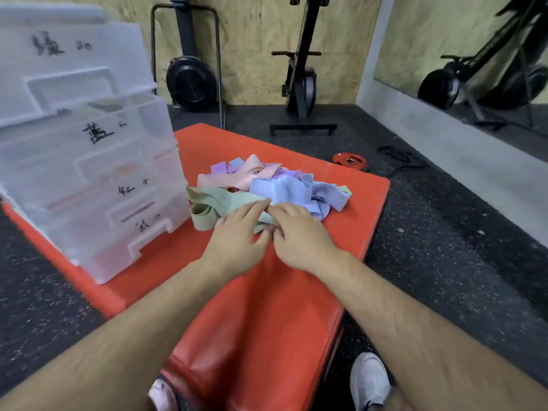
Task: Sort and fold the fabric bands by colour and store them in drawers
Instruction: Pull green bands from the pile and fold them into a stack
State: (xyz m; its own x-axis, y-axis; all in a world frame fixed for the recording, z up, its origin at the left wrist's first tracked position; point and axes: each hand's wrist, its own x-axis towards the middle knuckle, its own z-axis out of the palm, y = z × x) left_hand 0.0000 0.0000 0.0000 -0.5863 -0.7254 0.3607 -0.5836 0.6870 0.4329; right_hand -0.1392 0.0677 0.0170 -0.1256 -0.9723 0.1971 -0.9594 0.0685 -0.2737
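Observation:
A heap of fabric bands lies on the red mat (296, 307): pink bands (246, 176), purple bands (219, 167), blue bands (284, 189) and a pale green band (213, 203) at its near left. My left hand (237, 241) lies flat on the green band with straight fingers. My right hand (299, 235) pinches the same green band at its right end, next to the blue bands. A clear plastic drawer unit (89, 161) with handwritten labels stands on the mat to the left of the heap.
Speckled black rubber floor (444, 262) surrounds the mat. A small red weight plate (350, 161) and a black cord (397, 155) lie beyond the mat. Exercise machines (302, 81) stand against the wooden wall. A mirror is at right. My white shoes (370, 381) show below.

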